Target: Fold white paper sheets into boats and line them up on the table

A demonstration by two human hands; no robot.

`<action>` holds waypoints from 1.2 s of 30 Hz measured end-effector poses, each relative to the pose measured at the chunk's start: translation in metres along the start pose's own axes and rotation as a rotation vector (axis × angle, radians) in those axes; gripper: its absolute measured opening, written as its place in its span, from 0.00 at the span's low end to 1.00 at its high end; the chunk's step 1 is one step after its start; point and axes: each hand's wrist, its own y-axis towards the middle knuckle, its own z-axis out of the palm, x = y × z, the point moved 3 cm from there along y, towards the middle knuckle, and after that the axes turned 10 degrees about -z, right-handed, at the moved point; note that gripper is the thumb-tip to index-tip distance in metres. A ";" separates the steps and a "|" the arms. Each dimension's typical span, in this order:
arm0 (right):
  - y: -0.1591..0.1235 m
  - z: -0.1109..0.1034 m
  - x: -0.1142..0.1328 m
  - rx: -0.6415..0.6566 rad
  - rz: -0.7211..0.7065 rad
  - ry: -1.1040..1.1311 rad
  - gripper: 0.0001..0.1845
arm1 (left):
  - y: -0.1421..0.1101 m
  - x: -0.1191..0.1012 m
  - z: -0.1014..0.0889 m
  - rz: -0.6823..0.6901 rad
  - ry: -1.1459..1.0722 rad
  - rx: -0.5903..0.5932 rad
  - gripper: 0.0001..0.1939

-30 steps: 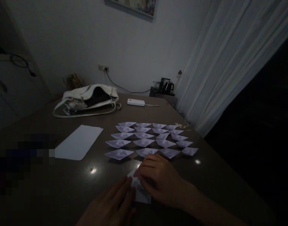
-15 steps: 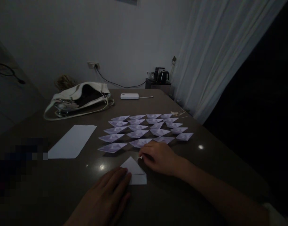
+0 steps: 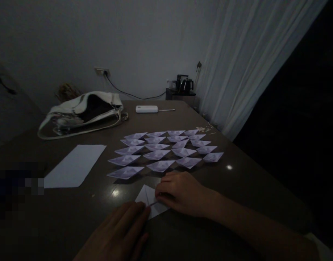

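A partly folded sheet of white paper (image 3: 145,195) lies on the table before me, a point at its top and a flap along its lower edge. My left hand (image 3: 120,228) rests flat on its lower left part, fingers stretched out. At the paper's right side is my right hand (image 3: 179,192), its fingers curled and its thumb and fingertips closed on the edge. The fingertips partly hide that edge. Just beyond my hands stand several folded paper boats (image 3: 157,155) in rows.
A stack of white paper (image 3: 76,165) lies on the dark table (image 3: 209,224) at the left. Farther back are a white handbag (image 3: 82,108) and a white power bank (image 3: 146,109) with a short cable. A black kettle (image 3: 186,85) stands behind the table, beside a pale curtain (image 3: 237,61).
My right hand has moved down and left onto the folded paper. The paper has turned slightly and a crease line now shows on its peak. My left hand has stayed on it.
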 end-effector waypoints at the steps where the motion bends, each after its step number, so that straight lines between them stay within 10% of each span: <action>1: 0.000 0.001 0.000 0.005 0.002 -0.003 0.06 | 0.001 -0.001 -0.001 -0.007 -0.008 0.005 0.19; 13: 0.003 0.006 0.001 0.031 -0.026 0.103 0.05 | 0.006 -0.005 -0.008 -0.107 -0.136 0.259 0.16; 27: -0.001 -0.015 -0.004 0.156 0.050 0.218 0.06 | 0.005 -0.002 -0.006 -0.051 -0.061 0.068 0.17; 36: -0.004 -0.017 -0.002 0.155 0.066 0.223 0.08 | 0.006 -0.003 -0.005 -0.047 -0.076 0.139 0.17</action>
